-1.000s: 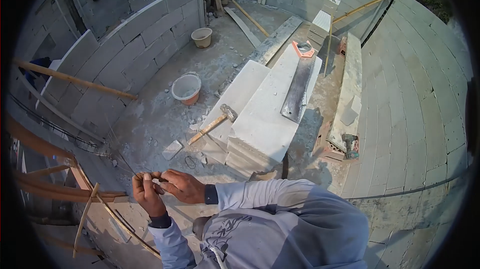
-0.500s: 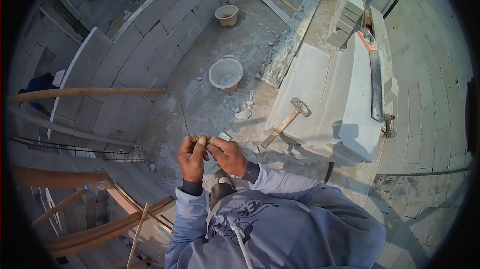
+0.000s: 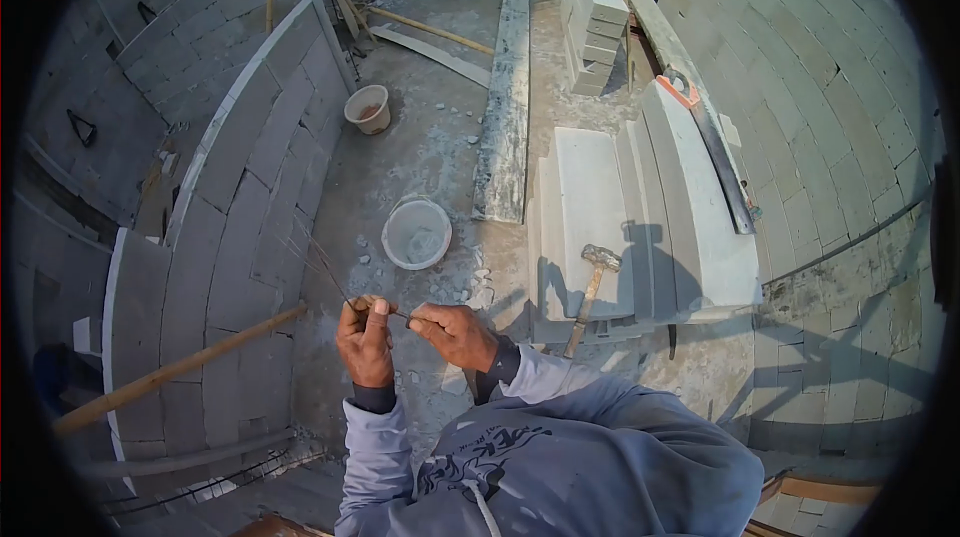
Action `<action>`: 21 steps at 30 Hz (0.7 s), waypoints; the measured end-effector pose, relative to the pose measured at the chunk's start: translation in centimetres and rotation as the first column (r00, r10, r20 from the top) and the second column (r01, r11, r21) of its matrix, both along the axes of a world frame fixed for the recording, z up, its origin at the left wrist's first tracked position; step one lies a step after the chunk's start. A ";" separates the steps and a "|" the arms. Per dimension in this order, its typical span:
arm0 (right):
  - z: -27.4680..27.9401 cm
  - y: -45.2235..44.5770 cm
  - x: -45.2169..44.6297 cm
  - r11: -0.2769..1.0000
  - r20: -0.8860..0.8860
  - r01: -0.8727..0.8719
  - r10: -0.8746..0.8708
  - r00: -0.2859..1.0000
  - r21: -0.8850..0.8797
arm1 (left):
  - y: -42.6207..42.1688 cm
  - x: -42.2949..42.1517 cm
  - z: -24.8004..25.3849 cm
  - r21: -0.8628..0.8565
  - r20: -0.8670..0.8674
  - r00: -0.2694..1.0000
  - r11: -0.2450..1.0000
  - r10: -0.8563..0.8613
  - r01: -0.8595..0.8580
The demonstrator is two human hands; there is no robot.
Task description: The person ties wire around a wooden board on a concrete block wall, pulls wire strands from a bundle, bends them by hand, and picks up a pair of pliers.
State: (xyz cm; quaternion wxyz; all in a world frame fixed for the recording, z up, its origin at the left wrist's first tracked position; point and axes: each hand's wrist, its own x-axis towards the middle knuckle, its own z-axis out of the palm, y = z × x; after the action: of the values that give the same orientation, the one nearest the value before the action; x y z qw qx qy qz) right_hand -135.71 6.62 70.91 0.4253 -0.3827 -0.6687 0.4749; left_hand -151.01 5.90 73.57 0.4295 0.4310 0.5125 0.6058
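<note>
A thin dark wire point(image 3: 328, 267) runs from up and left of my hands down into my left hand point(image 3: 366, 345), which pinches it between thumb and fingers. Its far end looks smeared by motion. A short stretch spans the small gap to my right hand point(image 3: 460, 339), whose fingers are closed on the other end. Both hands are held up in front of my body, above the dusty floor. To the right of them, a hammer point(image 3: 590, 292) with a wooden handle rests on the pale blocks point(image 3: 592, 197), its handle pointing toward me.
A white bucket point(image 3: 416, 234) stands on the floor ahead, with another bucket point(image 3: 367, 110) farther back. A long plank point(image 3: 503, 107) lies beyond. On the right block stack is a handsaw point(image 3: 716, 152). A block wall point(image 3: 250, 157) and wooden pole point(image 3: 190, 367) stand left.
My hands have moved apart, baring a short stretch of wire between them. The view has turned to the right, and the buckets, plank and wall appear shifted left.
</note>
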 end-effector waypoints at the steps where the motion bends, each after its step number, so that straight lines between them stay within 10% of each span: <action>1: -0.1 1.5 -0.5 1.000 -0.006 0.027 -0.027 1.000 -0.002 | 2.0 -0.4 -0.1 0.012 -0.021 1.000 1.000 -0.008 0.008; 14: -0.6 30.4 3.5 0.988 0.228 0.099 -0.125 0.966 0.119 | 34.3 -2.3 3.2 0.147 0.048 0.993 0.983 0.104 -0.110; 21: -3.9 34.3 8.4 0.950 0.361 0.313 -0.290 0.886 -0.007 | 43.9 5.1 0.9 -0.064 0.218 0.951 0.969 -0.218 0.237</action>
State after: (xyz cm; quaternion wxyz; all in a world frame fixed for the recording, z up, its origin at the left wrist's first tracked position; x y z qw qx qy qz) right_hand -127.28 40.89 67.02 0.3532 -0.5749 -0.6512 0.3474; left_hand -145.88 49.85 74.47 0.5667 0.4016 0.4380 0.5707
